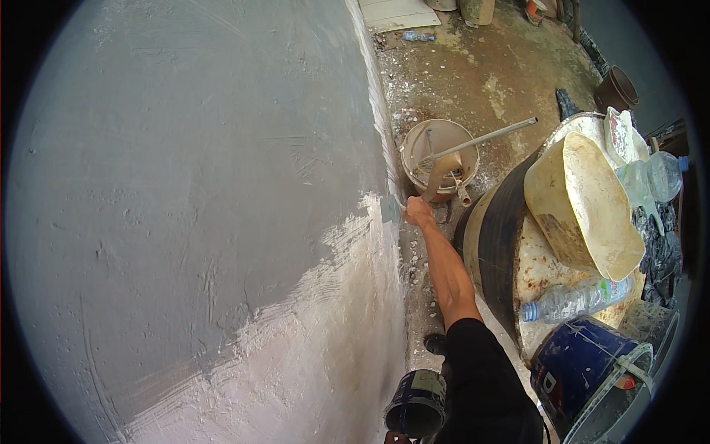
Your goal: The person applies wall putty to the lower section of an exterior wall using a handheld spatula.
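Note:
My right hand (418, 212) reaches forward on a stretched arm, its fingers wrapped round the handle of a flat trowel (390, 209). The grey blade lies against the right edge of the wall (185, 185), where a grey coat meets a rough whitish area (325, 348). A small dark bucket (418, 405) with its mouth toward me shows at the lower edge, left of my black sleeve. What holds it up cannot be seen. My left hand is out of view. Just past my right hand stands a white bucket (411, 164) with a long metal mixing rod (492, 138) leaning in it.
A large drum (497, 248) on the right carries a cut yellowish container (551, 203), a clear plastic bottle (573, 300) and other bottles. A blue bucket (580, 355) sits at lower right. Farther off are a brown pot (615, 90) and a small bottle (419, 35) on the stained floor (481, 74).

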